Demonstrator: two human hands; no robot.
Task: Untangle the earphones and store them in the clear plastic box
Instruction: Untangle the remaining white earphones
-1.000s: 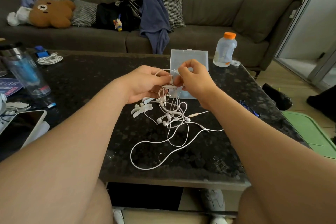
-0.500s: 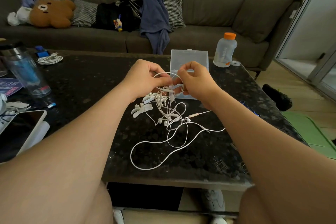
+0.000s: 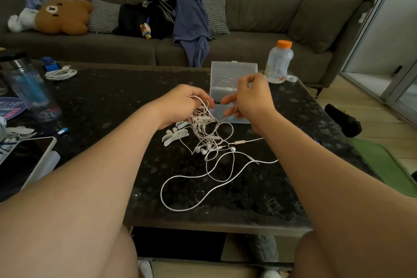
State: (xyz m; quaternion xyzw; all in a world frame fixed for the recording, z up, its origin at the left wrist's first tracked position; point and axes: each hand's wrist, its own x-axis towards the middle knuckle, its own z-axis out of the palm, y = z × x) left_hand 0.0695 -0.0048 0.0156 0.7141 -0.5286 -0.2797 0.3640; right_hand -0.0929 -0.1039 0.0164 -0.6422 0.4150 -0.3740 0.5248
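White tangled earphones lie on the dark stone table, with a long cable loop trailing toward the near edge. My left hand grips a bunch of the cables at the top of the tangle. My right hand is raised a little to the right and pinches a single strand pulled out of the tangle. Just behind both hands stands the clear plastic box with its lid up; its lower part is hidden by my fingers.
White cable winders lie beside the tangle on the left. An orange-capped bottle stands behind the box. A tumbler, a coiled white cable and a phone sit at the left. A sofa runs behind the table.
My hands have drawn apart: the right hand has risen to the right with a strand, and the left has dropped slightly, holding the bunch. The tangle is stretched wider.
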